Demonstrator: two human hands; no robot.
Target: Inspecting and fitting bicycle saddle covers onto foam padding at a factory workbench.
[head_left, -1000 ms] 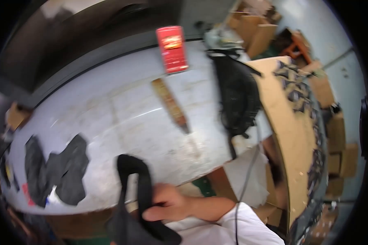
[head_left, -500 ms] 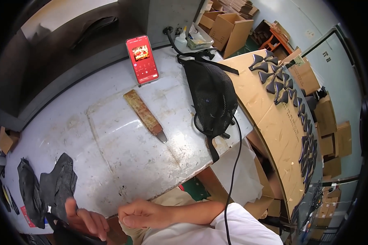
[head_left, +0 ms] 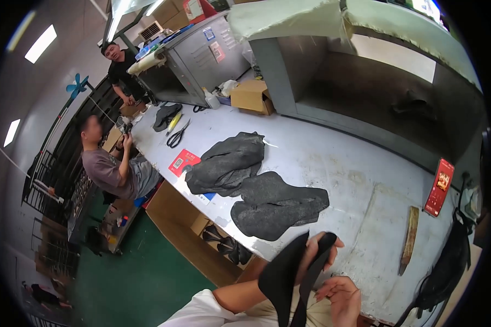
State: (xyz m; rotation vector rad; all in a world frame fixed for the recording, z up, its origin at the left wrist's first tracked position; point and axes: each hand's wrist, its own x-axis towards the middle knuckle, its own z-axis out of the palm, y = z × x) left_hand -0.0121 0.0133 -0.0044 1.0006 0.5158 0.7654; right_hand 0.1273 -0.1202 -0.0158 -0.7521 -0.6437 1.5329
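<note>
My left hand grips a black curved piece of thin, flexible material, its fingers wrapping around the far edge while part of the palm stays hidden. The piece bends into two long flaps hanging toward me. Just to the right, my right hand is raised with loosely bent fingers apart, holding nothing. Beyond the hands, dark grey soft pieces lie on the white table: a nearer flat one and a crumpled pile overlapping it.
On the table are black scissors, a red card, a knife with a wrapped handle, a lit phone and a black mesh bag. An open carton stands below the edge. Two people are at the far left.
The view has swung left, bringing the grey pieces to the middle and two people into sight. My left hand has lifted the black piece; my right hand has uncurled from a fist.
</note>
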